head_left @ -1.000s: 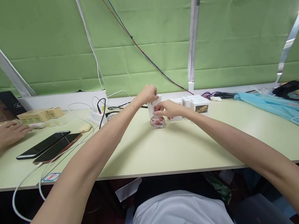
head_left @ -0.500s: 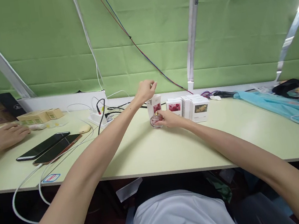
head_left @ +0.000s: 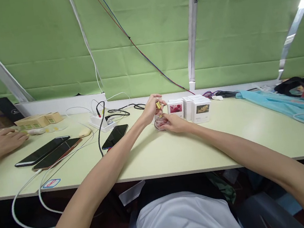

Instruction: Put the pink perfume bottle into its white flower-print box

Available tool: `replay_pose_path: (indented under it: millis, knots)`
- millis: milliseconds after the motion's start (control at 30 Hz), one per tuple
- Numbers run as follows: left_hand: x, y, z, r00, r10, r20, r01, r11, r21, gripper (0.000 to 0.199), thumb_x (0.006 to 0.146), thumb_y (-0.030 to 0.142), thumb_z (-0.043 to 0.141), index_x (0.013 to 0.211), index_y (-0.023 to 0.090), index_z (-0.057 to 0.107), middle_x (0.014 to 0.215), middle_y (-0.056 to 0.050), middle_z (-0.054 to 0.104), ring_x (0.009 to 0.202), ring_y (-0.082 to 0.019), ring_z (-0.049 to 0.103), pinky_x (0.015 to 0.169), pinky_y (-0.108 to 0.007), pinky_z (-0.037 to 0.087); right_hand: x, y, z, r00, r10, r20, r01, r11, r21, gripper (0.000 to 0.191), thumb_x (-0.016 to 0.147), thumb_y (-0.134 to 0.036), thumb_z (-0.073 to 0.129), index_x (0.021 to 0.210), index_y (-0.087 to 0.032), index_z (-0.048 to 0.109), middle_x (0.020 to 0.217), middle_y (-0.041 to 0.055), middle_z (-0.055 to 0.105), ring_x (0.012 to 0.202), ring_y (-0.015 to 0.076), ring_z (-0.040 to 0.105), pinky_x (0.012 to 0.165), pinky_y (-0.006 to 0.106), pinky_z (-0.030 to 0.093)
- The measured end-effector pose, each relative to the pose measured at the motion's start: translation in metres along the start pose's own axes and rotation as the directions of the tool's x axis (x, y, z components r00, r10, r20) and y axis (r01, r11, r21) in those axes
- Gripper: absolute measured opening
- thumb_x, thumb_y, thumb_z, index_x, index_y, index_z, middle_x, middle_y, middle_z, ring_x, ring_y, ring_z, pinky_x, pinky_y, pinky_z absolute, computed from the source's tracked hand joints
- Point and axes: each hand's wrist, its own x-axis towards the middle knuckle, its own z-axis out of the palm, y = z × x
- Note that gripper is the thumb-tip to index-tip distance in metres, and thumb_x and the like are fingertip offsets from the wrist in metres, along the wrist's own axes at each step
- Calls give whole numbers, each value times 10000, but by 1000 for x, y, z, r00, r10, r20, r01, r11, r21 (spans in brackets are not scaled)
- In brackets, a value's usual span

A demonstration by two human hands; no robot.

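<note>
My left hand point(head_left: 153, 108) pinches a gold cap point(head_left: 158, 105) right above a small round glass perfume bottle point(head_left: 161, 124). Whether the cap touches the bottle's gold neck I cannot tell. Around the bottle's right side wraps my right hand point(head_left: 175, 122), holding it low at the tabletop. The bottle has a pinkish tint. Just behind my right hand stands a white box with a pink flower picture point(head_left: 175, 108). To its right is another white box with a yellow flower picture point(head_left: 201, 110). A further white box behind my left hand is mostly hidden.
A phone point(head_left: 115, 136) and a white power strip point(head_left: 104, 123) with cables lie left of my arm. Two more phones point(head_left: 57, 153) lie farther left, near another person's hand point(head_left: 6, 142). Blue sheeting point(head_left: 270, 107) covers the table's right side. Small yellow boxes point(head_left: 38, 121) stand back left.
My left hand has come down from above the white box to the top of the bottle, and the gold cap now shows in its fingers. My right hand keeps its hold.
</note>
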Motion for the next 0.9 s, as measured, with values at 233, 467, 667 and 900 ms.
replay_pose_path:
  millis: [233,467,667,900]
  knots:
    - [-6,-4,-9,994,108,23,-110,973,203,225,833,189,631,1021,220,513,781,18,642,559,-80,501,527,-194,360,-8,5,-9,1000,-3,-2,3,1000,-9,270,875,-449,587,939,-220,459,818,15,617,718,195,552,643,280,335]
    - [-4,-16,-20,910,399,113,-369,656,658,263,809,304,712,821,215,465,821,22,587,678,-119,535,656,-261,428,-6,7,-6,1000,19,-25,-20,1000,-21,241,863,-402,615,907,-207,480,818,21,634,712,186,557,632,272,330]
    - [-3,-19,-21,878,389,279,-446,452,773,211,794,267,703,713,203,519,766,3,632,708,-156,546,662,-290,411,-4,9,-3,999,17,-28,-17,1000,-13,215,890,-360,610,961,-160,572,878,64,683,751,198,594,657,279,366]
    - [-7,-23,-15,853,358,381,-501,354,789,134,865,214,595,731,196,600,749,-12,645,727,-165,558,705,-298,423,-3,10,-2,999,11,-45,-12,1000,-28,243,875,-350,617,989,-138,590,840,59,661,695,180,555,623,274,345]
